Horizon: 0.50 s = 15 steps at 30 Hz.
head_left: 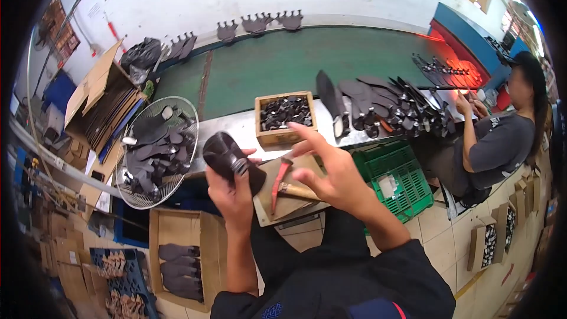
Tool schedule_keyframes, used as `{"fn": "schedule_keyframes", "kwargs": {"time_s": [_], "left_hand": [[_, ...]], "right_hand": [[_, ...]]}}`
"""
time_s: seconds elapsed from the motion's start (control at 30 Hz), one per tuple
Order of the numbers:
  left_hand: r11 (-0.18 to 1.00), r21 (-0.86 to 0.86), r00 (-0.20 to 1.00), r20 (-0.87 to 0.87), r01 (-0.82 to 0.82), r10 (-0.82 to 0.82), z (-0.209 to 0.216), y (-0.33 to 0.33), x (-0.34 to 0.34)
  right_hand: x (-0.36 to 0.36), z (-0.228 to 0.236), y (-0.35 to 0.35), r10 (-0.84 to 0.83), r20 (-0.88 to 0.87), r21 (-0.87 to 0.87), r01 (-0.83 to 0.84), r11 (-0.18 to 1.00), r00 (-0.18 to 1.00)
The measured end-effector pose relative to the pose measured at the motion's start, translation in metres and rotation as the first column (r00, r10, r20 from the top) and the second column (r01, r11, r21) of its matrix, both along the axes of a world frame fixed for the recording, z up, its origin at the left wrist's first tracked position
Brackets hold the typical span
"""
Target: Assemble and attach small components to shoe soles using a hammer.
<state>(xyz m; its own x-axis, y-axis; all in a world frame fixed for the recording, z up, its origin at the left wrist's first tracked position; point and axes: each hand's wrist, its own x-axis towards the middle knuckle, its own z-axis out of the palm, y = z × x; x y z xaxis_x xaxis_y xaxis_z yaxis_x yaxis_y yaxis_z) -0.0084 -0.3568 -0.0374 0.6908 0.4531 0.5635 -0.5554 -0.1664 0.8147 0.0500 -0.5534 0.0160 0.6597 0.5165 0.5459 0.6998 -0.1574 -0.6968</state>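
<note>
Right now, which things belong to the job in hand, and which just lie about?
Job, likely: glossy black shoe part, left hand; red-headed, wooden-handled hammer; wooden box of dark parts.
Lying about, likely: green plastic crate; black plastic bag.

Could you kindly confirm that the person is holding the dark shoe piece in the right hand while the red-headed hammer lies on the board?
Not quite: the head view shows the dark shoe piece in the person's left hand, not the right hand. The red-headed hammer does lie on the board, as you said.
</note>
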Motion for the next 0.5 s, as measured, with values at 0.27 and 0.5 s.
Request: {"fn": "schedule_keyframes", "kwargs": {"time_s": [0.27, 0.5], "left_hand": [[0.899, -0.437, 0.966, -0.238, -0.014, -0.101, -0.011, -0.023, -0.033], [0.682, 0.712, 0.777, -0.33, -0.168, 0.536, -0.105, -0.026, 0.036]], "right_hand": [[-0.03, -0.131, -0.09, -0.239, -0.017, -0.583, 0.184, 0.791, 0.971], [-0.076, -0.13, -0.159, -0.156, -0.834, -0.003, 0.278, 0.961, 0.529]]}}
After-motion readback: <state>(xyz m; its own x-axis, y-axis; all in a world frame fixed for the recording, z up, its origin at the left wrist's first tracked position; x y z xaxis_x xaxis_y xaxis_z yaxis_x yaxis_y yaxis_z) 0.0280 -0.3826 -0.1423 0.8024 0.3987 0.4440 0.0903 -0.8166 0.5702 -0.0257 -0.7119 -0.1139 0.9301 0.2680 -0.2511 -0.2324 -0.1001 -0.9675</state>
